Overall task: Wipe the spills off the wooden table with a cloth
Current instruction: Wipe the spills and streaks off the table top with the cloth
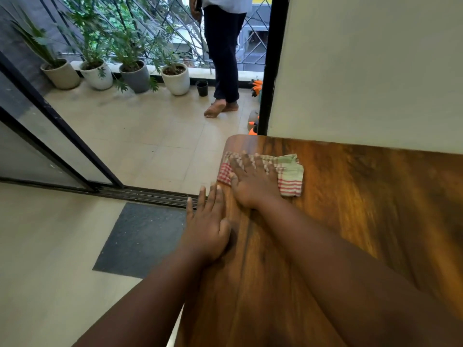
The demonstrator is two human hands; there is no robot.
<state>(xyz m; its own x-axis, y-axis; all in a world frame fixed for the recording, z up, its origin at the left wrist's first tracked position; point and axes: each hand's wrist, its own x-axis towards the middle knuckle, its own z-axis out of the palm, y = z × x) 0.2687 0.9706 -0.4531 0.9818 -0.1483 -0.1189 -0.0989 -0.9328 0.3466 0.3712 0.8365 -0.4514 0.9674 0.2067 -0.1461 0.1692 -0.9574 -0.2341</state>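
Note:
A folded red-and-white checked cloth [288, 175] lies near the far left corner of the wooden table [350, 201]. My right hand [250, 181] presses flat on the cloth with straight, spread fingers. My left hand [208, 226] rests flat at the table's left edge, fingers straight, just behind and left of the cloth. I cannot make out any spill on the blurred wood.
A white wall [363, 71] runs along the table's far side. Left of the table are a grey doormat [140, 239], a sliding-door track [150, 195] and a balcony with several potted plants [175, 78]. A person [224, 58] stands barefoot there.

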